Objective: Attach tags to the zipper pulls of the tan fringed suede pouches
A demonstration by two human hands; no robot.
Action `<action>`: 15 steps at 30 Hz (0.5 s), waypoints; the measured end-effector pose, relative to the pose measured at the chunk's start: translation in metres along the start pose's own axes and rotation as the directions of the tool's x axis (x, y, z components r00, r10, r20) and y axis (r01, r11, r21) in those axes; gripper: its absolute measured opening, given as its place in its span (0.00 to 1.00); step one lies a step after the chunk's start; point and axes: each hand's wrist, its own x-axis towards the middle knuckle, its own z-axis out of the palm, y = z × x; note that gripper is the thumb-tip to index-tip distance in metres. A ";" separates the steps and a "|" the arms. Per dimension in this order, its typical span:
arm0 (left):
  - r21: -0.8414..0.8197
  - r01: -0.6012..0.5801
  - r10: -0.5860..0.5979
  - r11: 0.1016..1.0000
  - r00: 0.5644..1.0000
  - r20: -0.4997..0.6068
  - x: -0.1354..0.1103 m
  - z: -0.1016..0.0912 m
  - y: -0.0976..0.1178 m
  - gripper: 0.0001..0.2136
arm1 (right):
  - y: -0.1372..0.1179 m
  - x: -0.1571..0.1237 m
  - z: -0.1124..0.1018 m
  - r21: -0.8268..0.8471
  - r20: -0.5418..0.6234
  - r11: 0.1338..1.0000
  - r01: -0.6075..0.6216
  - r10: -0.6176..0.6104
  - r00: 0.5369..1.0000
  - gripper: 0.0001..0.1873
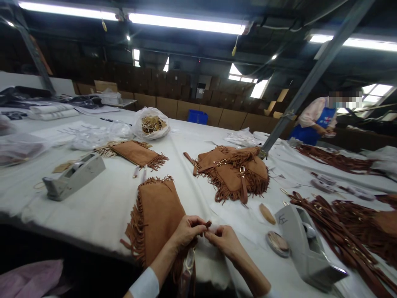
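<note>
My left hand (192, 230) pinches the end of a dark brown leather strap (208, 224). Fingertip to fingertip with it, my right hand (223, 240) is closed in a pinch. A whitish, see-through bit shows by its fingers, too small to make out. Under my left wrist lies a tan suede fringed bag (161, 215), its fringe hanging over the table edge. Below my hands, a clear-wrapped strap with metal hardware (189, 260) dangles at the bag's side.
Beyond my hands lie a pile of fringed bags (232, 169) and another fringed bag (135, 154). Tape dispensers stand left (74, 176) and right (307, 248), near a tape roll (277, 243). Brown straps (338, 236) cover the right side. A slanted metal post (316, 74) rises near a person in a blue apron (322, 118).
</note>
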 end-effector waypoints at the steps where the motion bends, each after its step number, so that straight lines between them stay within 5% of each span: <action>1: -0.004 -0.001 0.001 1.000 1.000 -0.005 0.001 0.000 -0.001 0.11 | -0.001 -0.001 0.000 -0.011 -0.004 1.000 -0.006 0.006 1.000 0.19; 9: -0.003 -0.014 0.014 1.000 0.999 -0.051 0.004 -0.001 -0.006 0.11 | -0.008 -0.009 0.000 0.107 0.151 0.994 -0.037 0.021 0.988 0.21; 15: 0.070 -0.047 0.052 0.996 0.996 -0.068 0.003 -0.001 -0.002 0.10 | -0.002 -0.009 -0.003 0.467 0.000 0.863 -0.190 0.215 0.977 0.21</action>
